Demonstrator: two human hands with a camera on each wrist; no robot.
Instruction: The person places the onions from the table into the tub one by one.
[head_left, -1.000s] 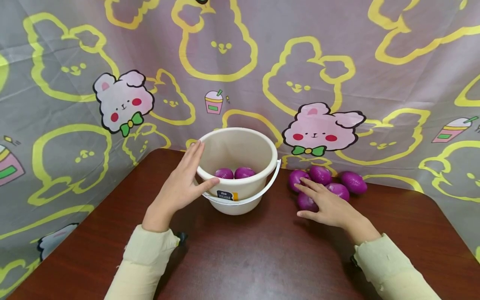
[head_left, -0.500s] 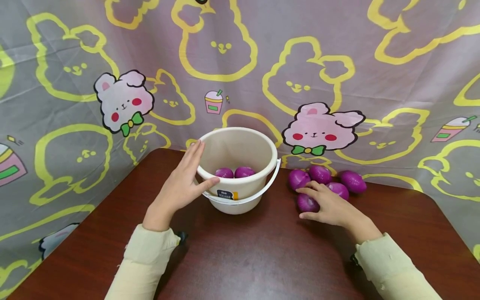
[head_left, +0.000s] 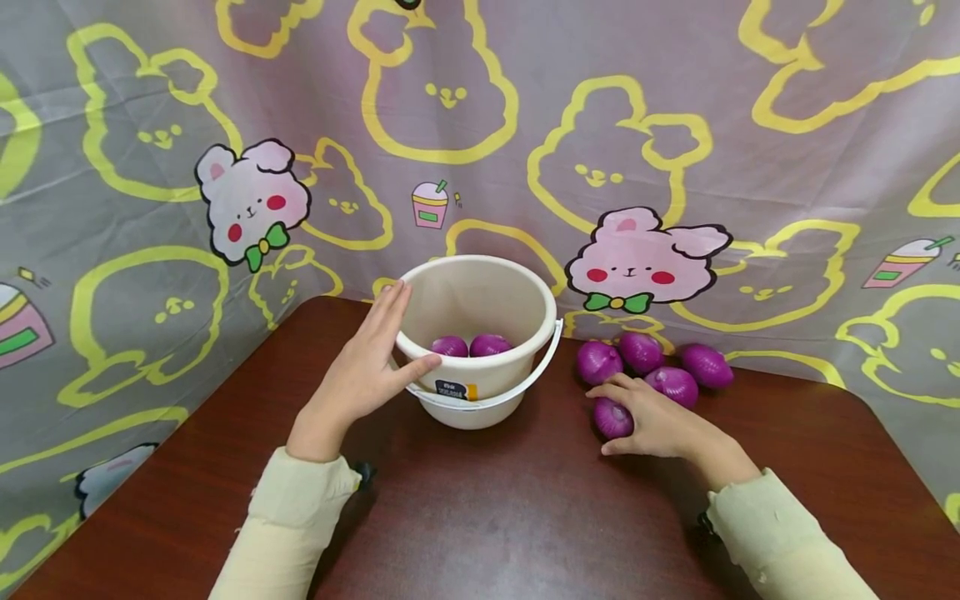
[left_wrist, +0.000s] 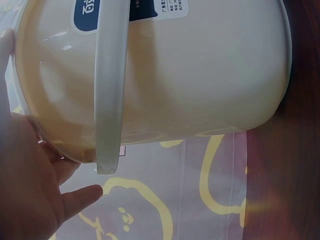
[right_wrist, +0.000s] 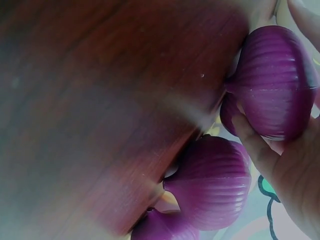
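Note:
A cream bucket [head_left: 480,383] with a white handle [head_left: 536,367] stands on the table, with two purple onions [head_left: 491,344] visible inside. My left hand [head_left: 360,375] rests against the bucket's left rim, fingers mostly straight and thumb at the front of the rim; the left wrist view shows fingertips [left_wrist: 75,167] right at the rim. To the right of the bucket, my right hand [head_left: 656,421] grips the nearest purple onion [head_left: 612,418], fingers bent over its top and thumb low on the near side. The right wrist view shows that onion between thumb and fingers [right_wrist: 255,145].
Several more onions lie close behind the right hand: one at the left [head_left: 599,362], one at the back [head_left: 641,352], one beside the knuckles [head_left: 672,387] and one farthest right [head_left: 707,366]. A patterned cloth [head_left: 487,200] hangs behind the brown table [head_left: 480,517].
The right hand has lowered and its fingers have closed around the nearest onion, which has shifted slightly toward me. The left hand and bucket have stayed put.

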